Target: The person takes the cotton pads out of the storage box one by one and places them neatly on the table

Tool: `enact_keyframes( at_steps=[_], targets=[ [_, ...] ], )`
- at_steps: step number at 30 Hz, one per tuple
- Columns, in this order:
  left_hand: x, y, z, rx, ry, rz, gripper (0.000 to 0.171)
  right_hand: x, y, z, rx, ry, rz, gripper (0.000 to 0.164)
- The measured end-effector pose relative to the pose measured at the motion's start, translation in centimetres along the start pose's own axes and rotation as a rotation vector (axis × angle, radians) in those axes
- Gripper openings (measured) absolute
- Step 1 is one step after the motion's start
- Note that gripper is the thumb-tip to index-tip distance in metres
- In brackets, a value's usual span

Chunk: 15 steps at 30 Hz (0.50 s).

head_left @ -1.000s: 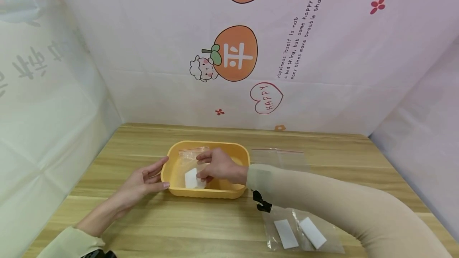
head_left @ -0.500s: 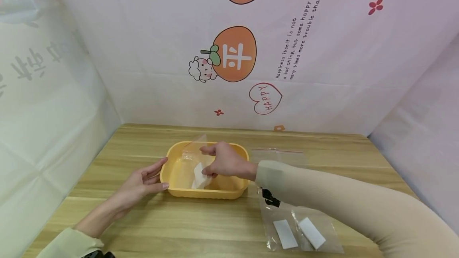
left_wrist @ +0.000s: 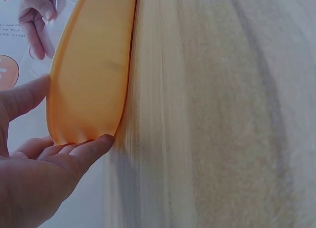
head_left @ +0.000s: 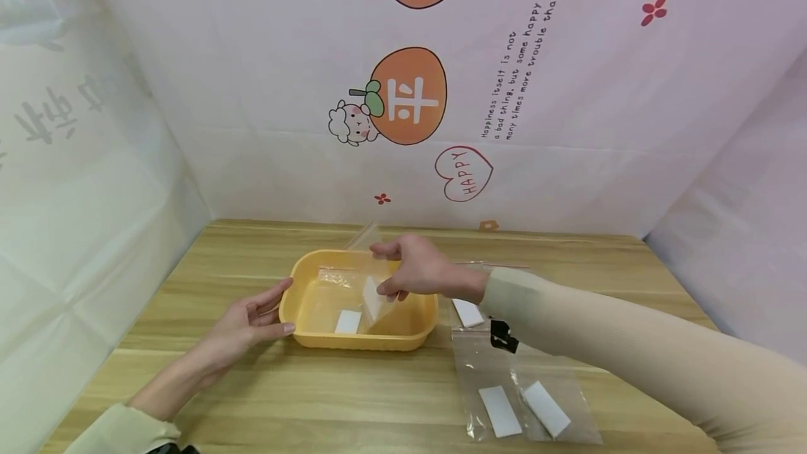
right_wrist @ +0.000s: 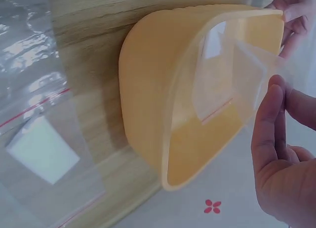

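A yellow plastic basket (head_left: 366, 340) stands on the wooden table. My left hand (head_left: 242, 328) holds its left end, thumb and fingers spread along the rim and end wall. Above the basket, my right hand (head_left: 412, 268) pinches a clear zip bag (right_wrist: 249, 80) between thumb and fingertips. That bag carries a flat white piece (head_left: 373, 298) and hangs tilted over the basket. Inside the basket lies another clear zip bag (head_left: 328, 293), a white rectangular piece (head_left: 348, 322) showing at its lower part.
Right of the basket lie several clear zip bags (head_left: 469, 363) with white pieces (head_left: 501, 410), the farther ones partly under the right forearm. A printed white cloth (head_left: 284, 90) rises behind the table (head_left: 302, 398), and pale cloth hangs at both sides.
My right hand has lifted the pinched bag up and to the right out of the basket, uncovering the bag beneath. My left hand stays on the basket's left end.
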State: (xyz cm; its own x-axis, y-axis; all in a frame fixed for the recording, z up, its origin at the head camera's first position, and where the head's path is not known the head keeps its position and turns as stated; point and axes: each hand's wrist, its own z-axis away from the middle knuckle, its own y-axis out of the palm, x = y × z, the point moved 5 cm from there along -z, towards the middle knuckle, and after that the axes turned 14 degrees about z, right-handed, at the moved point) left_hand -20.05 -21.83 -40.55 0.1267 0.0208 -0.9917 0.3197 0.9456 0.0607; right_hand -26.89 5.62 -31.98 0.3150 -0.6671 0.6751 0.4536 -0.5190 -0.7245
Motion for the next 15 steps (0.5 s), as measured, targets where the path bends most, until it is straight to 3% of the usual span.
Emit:
enact_keyframes(
  at_steps=[15],
  targets=[
    [0.1, 0.1, 0.0, 0.0, -0.001, -0.008, 0.089, -0.8, -4.0, 3.6, -0.044, 0.009, 0.036, 0.074]
  ],
)
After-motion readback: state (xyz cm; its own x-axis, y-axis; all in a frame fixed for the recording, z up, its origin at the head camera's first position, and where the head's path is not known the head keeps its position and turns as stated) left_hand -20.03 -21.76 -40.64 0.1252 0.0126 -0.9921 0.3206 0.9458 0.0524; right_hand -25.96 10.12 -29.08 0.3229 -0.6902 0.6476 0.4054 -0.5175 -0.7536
